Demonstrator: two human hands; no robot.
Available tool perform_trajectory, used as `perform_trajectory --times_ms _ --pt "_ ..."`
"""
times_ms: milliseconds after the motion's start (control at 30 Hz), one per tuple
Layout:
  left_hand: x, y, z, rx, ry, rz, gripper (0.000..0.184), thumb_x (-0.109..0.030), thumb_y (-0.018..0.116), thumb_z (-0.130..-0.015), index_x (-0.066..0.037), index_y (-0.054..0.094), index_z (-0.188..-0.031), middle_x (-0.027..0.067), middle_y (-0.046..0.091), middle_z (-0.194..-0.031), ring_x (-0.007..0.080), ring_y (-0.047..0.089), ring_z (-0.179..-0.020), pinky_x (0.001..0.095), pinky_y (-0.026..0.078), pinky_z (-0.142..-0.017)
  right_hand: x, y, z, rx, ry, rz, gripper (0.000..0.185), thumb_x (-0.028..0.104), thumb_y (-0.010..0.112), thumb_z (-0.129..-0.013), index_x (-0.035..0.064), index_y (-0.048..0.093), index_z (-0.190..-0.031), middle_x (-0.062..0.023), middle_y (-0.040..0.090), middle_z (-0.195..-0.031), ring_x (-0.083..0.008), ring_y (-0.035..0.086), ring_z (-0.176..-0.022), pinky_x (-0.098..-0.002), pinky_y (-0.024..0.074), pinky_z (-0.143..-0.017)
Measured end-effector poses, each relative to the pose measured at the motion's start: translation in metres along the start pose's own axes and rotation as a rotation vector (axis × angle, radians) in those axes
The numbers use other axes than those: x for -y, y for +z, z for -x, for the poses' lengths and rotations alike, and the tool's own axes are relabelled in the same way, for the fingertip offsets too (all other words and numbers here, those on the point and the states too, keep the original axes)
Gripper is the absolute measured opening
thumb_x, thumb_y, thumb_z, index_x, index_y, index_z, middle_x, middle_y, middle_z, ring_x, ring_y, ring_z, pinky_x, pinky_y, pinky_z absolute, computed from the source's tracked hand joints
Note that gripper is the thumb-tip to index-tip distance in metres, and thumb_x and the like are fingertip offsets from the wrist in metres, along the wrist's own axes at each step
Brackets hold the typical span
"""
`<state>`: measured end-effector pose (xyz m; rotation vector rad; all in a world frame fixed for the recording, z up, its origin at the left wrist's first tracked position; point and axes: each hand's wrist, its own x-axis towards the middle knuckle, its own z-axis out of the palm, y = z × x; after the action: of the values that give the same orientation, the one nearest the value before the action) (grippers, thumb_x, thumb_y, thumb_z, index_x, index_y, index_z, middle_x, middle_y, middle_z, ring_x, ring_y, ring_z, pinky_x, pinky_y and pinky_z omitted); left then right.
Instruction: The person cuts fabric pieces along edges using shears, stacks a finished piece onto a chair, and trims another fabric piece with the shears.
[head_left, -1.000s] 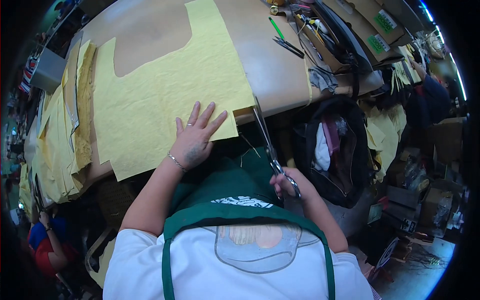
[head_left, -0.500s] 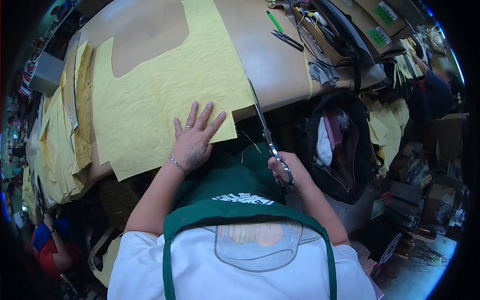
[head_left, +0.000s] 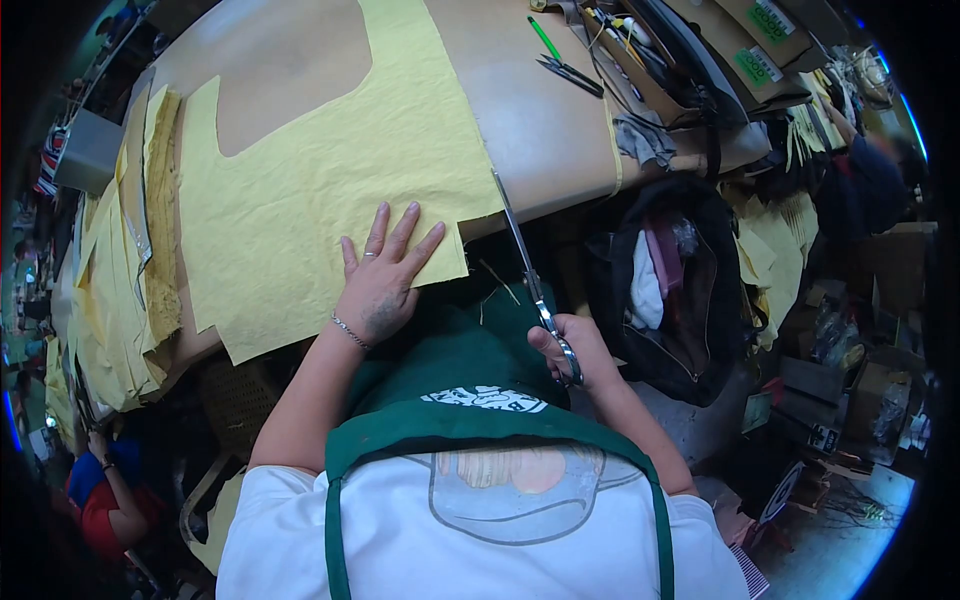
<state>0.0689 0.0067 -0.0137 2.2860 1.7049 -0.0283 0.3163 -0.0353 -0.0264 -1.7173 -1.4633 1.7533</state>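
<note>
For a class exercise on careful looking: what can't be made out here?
Head view throughout:
- Large yellow sheet, far end: cut off by top edge.
- Sheet beneath bare left hand: covered.
- Beneath white cloth in open black bag: covered.
- Red-sleeved person's handwork: small, dark.

Workshop, probably leather or textile. Broad worktable (head_left: 545, 110) with stacked yellow sheets (head_left: 110, 290) at left; snips (head_left: 572, 76) and open box of tools (head_left: 640, 75) far right; cartons (head_left: 870, 400) right; co-worker (head_left: 110, 490) near left.

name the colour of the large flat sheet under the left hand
Pale yellow; the sheet shows best in the head view.
</note>
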Motion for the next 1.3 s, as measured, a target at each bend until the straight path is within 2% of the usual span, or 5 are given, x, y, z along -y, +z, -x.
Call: perform_trajectory --times_ms 267,367,867,1167,1300 --pt "-0.005 -0.008 0.005 0.067 0.024 0.01 0.073 0.001 0.046 -0.068 -0.026 0.026 -0.132 0.0046 0.011 -0.141 0.0322 0.004 -0.13 0.0665 0.014 -0.092 0.004 -0.007 -0.006 0.147 0.016 -0.154 0.062 0.067 0.052 -0.066 0.0052 0.047 -0.072 0.0008 0.046 -0.054 -0.008 0.048 -0.048 -0.0205 0.0394 -0.045" --pt "-0.01 -0.009 0.012 0.096 0.039 0.007 0.073 0.001 0.047 -0.068 -0.025 0.025 -0.132 0.005 0.011 -0.141 0.0327 0.004 -0.13 0.0667 0.014 -0.091 0.005 -0.008 -0.016 0.138 0.025 -0.154 0.066 0.071 0.051 -0.061 0.0057 0.048 -0.068 -0.0004 0.046 -0.055 -0.0089 0.049 -0.049 -0.023 0.0419 -0.046" --pt "-0.011 -0.005 0.021 0.114 0.065 0.024 0.074 0.001 0.048 -0.066 -0.025 0.025 -0.132 0.005 0.01 -0.141 0.0321 0.002 -0.13 0.0671 0.013 -0.091 0.008 0.003 -0.001 -0.002 0.037 -0.028 0.064 0.069 0.054 -0.062 0.005 0.048 -0.062 -0.0008 0.047 -0.049 -0.0082 0.049 -0.042 -0.0219 0.0402 -0.04" --pt "-0.01 -0.003 0.023 0.119 0.076 0.024 0.075 0.0 0.05 -0.065 -0.025 0.025 -0.132 0.0054 0.01 -0.141 0.0321 0.001 -0.13 0.0674 0.013 -0.091 0.012 -0.001 0.002 0.036 0.042 -0.01 0.064 0.069 0.052 -0.063 0.0046 0.048 -0.064 -0.0009 0.047 -0.05 -0.0079 0.049 -0.043 -0.0221 0.0399 -0.041" --pt "-0.016 -0.008 0.028 0.176 0.102 0.048 0.076 -0.002 0.051 -0.065 -0.025 0.025 -0.132 0.0054 0.011 -0.141 0.0323 0.002 -0.13 0.0673 0.013 -0.091 0.009 -0.004 -0.012 0.083 0.048 -0.162 0.068 0.072 0.05 -0.061 0.0042 0.049 -0.068 -0.0017 0.048 -0.054 -0.0087 0.049 -0.047 -0.0231 0.0414 -0.045"
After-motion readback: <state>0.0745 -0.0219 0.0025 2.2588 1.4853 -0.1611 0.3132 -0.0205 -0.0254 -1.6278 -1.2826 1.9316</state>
